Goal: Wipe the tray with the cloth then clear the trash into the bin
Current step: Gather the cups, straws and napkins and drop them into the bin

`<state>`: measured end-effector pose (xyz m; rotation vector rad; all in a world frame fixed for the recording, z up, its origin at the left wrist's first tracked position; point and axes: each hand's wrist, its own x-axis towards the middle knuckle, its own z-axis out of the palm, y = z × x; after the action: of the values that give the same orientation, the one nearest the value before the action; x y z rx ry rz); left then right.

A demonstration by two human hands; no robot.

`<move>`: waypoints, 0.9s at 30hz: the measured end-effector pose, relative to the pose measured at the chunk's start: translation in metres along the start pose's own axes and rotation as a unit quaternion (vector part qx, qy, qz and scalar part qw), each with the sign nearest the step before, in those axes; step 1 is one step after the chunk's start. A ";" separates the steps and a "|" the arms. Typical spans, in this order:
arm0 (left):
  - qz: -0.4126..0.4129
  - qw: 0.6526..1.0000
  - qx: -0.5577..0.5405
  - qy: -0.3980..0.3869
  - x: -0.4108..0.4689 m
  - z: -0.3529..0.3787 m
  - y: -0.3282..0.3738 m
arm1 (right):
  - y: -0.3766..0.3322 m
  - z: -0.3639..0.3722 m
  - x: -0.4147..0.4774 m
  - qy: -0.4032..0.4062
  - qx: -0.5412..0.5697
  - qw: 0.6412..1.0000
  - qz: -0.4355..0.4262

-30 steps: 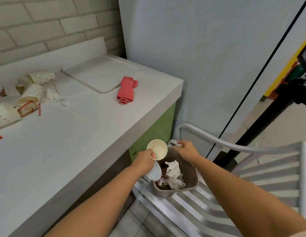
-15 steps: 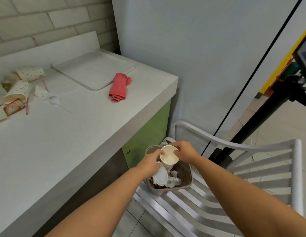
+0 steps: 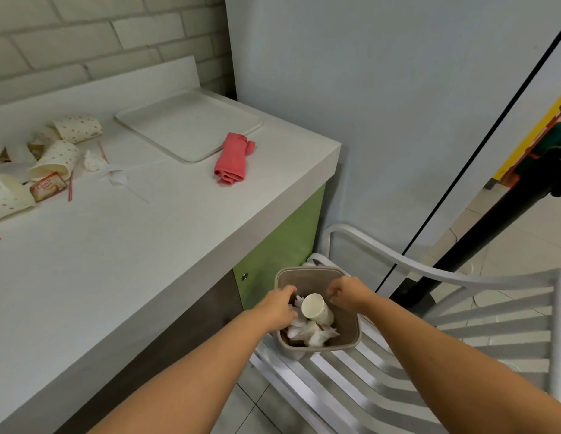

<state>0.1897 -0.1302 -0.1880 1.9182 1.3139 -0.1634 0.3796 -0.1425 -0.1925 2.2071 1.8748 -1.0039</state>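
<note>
Having let go of the paper cup point(image 3: 315, 308), now lying atop crumpled trash point(image 3: 318, 338) in the bin point(image 3: 310, 278), left hand point(image 3: 279, 308) and right hand point(image 3: 349, 292) hover empty, fingers loosely curled, over its rim, while spotted cups point(image 3: 58, 158) and a sachet point(image 3: 47, 188) lie unobstructed on the counter point(image 3: 132, 261) above the bin, beyond tray point(image 3: 191, 123) and red cloth point(image 3: 233, 159).

Dotted cup point(image 3: 6, 195) cut by left edge; packet point(image 3: 47, 186) print unreadable.

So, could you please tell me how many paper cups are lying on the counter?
3: one cup farthest back, a second just in front of it, a third at the picture's left edge. More may be hidden out of frame.
</note>
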 end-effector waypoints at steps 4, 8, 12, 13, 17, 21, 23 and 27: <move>-0.011 1.000 0.016 0.018 -0.006 -0.013 -0.004 | -0.018 -0.009 0.002 -0.014 -0.029 0.999 -0.027; -0.008 0.997 -0.012 0.071 -0.022 -0.032 -0.006 | -0.049 -0.020 0.002 -0.038 -0.081 0.994 -0.057; 0.011 0.983 -0.022 0.181 -0.046 -0.058 -0.002 | -0.097 -0.043 -0.006 -0.067 -0.131 0.984 -0.097; 0.019 0.977 -0.027 0.213 -0.054 -0.066 -0.002 | -0.111 -0.050 -0.010 -0.079 -0.131 0.983 -0.100; 0.039 0.939 -0.017 0.341 -0.089 -0.104 -0.015 | -0.172 -0.072 -0.023 -0.105 -0.172 0.972 -0.124; 0.014 0.902 -0.005 0.432 -0.124 -0.139 -0.047 | -0.238 -0.081 -0.039 -0.104 -0.216 0.954 -0.178; -0.006 0.887 0.004 0.462 -0.142 -0.153 -0.069 | -0.271 -0.078 -0.044 -0.086 -0.221 0.948 -0.214; -0.059 0.870 0.015 0.490 -0.182 -0.173 -0.127 | -0.336 -0.052 -0.049 -0.042 -0.199 0.937 -0.284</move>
<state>-0.0526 -0.1294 -0.0459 1.9951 2.0625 0.8510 0.0958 -0.0765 -0.0107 1.4061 2.4679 -0.6642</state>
